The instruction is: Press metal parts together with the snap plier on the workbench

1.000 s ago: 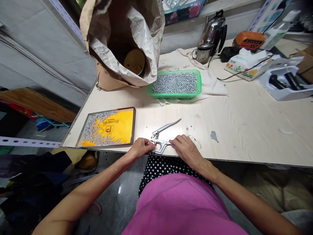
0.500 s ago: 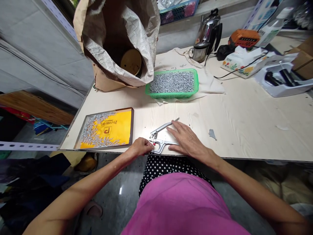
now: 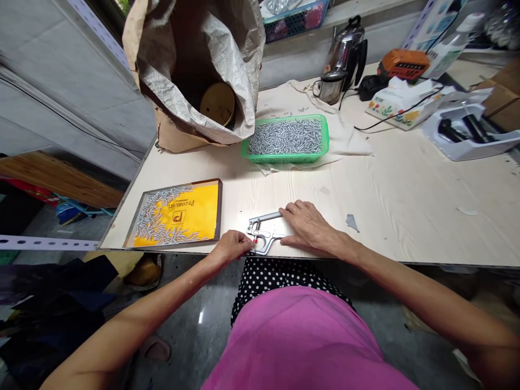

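Silver spring-loaded pliers (image 3: pixel 267 239) lie flat at the table's front edge, with a coil spring and a small red part near the jaw. My right hand (image 3: pixel 309 223) is closed around both handles, the fingers over the upper one and the thumb by the lower one. At the jaw end, my left hand (image 3: pixel 235 245) pinches its fingertips together beside the red part. Whatever sits between those fingertips is too small and hidden to make out. Left of the pliers is a shallow tray (image 3: pixel 220 208) with a yellow lining and many small silver metal pins (image 3: pixel 152 219).
A green basket (image 3: pixel 286 158) full of similar metal pins stands farther back. Behind the tray is a large open sack (image 3: pixel 239 92) with a round container inside. A kettle (image 3: pixel 345 49), metal cup (image 3: pixel 330 89), tissue pack (image 3: pixel 400 103) and white bin (image 3: pixel 467 149) stand at the back right.
My right hand has closed on the handles, and the upper handle has swung down toward the lower one. My left hand has stayed at the jaw.
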Demonstrator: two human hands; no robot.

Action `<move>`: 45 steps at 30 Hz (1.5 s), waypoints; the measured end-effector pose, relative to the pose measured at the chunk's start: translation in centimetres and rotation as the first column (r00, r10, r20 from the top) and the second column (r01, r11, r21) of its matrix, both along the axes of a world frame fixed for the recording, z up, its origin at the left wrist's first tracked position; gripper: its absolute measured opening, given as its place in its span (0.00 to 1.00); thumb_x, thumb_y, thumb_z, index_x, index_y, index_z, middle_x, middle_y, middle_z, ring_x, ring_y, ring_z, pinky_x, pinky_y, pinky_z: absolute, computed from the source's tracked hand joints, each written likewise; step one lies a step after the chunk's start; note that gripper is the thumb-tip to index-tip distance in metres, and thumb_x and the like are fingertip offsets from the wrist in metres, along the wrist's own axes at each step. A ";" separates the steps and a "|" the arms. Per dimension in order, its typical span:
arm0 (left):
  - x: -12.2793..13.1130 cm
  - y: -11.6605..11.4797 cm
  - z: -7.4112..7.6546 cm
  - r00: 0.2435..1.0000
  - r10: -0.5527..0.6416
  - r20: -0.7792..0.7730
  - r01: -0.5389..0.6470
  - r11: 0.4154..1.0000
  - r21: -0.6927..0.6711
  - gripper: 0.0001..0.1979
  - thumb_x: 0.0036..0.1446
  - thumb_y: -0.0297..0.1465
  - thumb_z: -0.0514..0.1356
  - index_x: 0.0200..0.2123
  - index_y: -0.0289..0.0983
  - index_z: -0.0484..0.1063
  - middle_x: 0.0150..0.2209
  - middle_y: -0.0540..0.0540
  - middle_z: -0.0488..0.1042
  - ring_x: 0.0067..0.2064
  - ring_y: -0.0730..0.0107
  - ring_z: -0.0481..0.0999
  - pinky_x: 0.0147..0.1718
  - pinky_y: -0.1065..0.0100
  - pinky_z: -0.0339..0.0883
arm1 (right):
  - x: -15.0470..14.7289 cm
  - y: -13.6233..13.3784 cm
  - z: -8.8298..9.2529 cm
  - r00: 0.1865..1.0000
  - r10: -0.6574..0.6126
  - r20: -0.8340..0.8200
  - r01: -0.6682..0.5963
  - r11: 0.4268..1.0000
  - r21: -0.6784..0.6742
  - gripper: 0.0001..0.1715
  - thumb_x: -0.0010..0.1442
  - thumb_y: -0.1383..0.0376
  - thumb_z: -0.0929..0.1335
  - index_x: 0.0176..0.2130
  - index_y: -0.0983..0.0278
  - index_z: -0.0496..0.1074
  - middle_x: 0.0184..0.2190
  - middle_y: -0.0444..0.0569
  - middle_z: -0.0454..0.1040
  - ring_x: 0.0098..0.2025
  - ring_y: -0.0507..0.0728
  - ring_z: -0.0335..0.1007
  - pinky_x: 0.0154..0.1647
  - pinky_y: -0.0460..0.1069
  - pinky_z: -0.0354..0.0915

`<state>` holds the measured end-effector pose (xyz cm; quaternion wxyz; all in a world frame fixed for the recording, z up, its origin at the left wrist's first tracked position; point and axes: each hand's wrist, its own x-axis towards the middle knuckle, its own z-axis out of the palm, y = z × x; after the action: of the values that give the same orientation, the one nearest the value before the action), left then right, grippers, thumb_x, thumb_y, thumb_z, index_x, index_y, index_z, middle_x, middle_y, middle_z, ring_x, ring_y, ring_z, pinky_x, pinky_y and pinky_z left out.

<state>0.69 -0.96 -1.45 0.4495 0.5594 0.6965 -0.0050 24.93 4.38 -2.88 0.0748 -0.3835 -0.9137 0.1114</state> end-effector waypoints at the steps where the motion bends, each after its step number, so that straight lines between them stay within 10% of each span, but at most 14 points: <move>1: 0.2 -0.4 0.3 0.997 -0.037 -0.062 0.043 0.995 0.093 0.16 0.58 0.39 0.58 0.24 0.34 0.71 0.22 0.50 0.68 0.25 0.71 0.67 0.26 0.69 0.59 | 0.0 -0.2 0.0 1.000 -0.001 -0.005 0.001 1.000 0.002 0.30 0.53 0.52 0.75 0.48 0.67 0.69 0.44 0.57 0.71 0.46 0.65 0.63 0.46 0.58 0.61; 5: 1.8 -1.1 0.8 0.941 -0.217 -0.261 0.324 0.804 0.500 0.10 0.62 0.36 0.58 0.38 0.35 0.74 0.39 0.43 0.73 0.42 0.61 0.71 0.41 0.63 0.66 | -0.3 -0.7 -0.8 0.999 0.000 -0.051 0.001 1.000 0.018 0.24 0.54 0.56 0.75 0.45 0.66 0.69 0.42 0.55 0.70 0.44 0.64 0.63 0.40 0.55 0.61; 12: 4.1 2.3 -0.6 0.728 -0.582 -0.362 0.676 0.519 0.524 0.27 0.61 0.34 0.60 0.60 0.35 0.58 0.59 0.36 0.65 0.57 0.52 0.65 0.54 0.52 0.63 | 0.6 -1.0 -1.7 0.999 -0.043 -0.025 0.044 0.998 0.046 0.37 0.48 0.51 0.76 0.50 0.66 0.67 0.44 0.56 0.70 0.44 0.65 0.63 0.41 0.56 0.63; 30: 5.8 4.5 -1.3 0.676 -0.595 -0.434 0.735 0.506 0.452 0.17 0.67 0.41 0.51 0.40 0.34 0.74 0.37 0.42 0.73 0.43 0.58 0.68 0.39 0.61 0.64 | 0.2 -1.3 -1.3 0.996 -0.075 0.052 0.074 0.997 0.018 0.09 0.65 0.64 0.67 0.36 0.67 0.73 0.33 0.53 0.73 0.38 0.59 0.67 0.41 0.53 0.61; 38: 5.5 2.5 -2.2 0.778 -0.449 -0.440 0.627 0.500 0.598 0.24 0.63 0.40 0.58 0.57 0.32 0.64 0.56 0.34 0.69 0.56 0.51 0.68 0.53 0.52 0.66 | 2.0 0.9 -0.2 1.000 -0.005 -0.016 0.004 1.000 -0.016 0.25 0.61 0.54 0.70 0.51 0.68 0.70 0.45 0.57 0.71 0.45 0.63 0.65 0.44 0.54 0.61; 45: 6.7 -3.2 -3.6 0.790 -0.499 -0.356 0.583 0.433 0.687 0.28 0.65 0.42 0.55 0.64 0.36 0.57 0.65 0.36 0.61 0.69 0.48 0.52 0.63 0.46 0.54 | 2.6 3.6 -1.7 0.996 -0.076 -0.050 0.075 0.997 -0.021 0.13 0.65 0.64 0.66 0.48 0.66 0.72 0.42 0.55 0.74 0.45 0.61 0.66 0.43 0.53 0.58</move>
<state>7.41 -4.17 -5.08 0.1055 0.8867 0.4337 0.1206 27.48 7.96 -4.60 0.0985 -0.4155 -0.8953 0.1272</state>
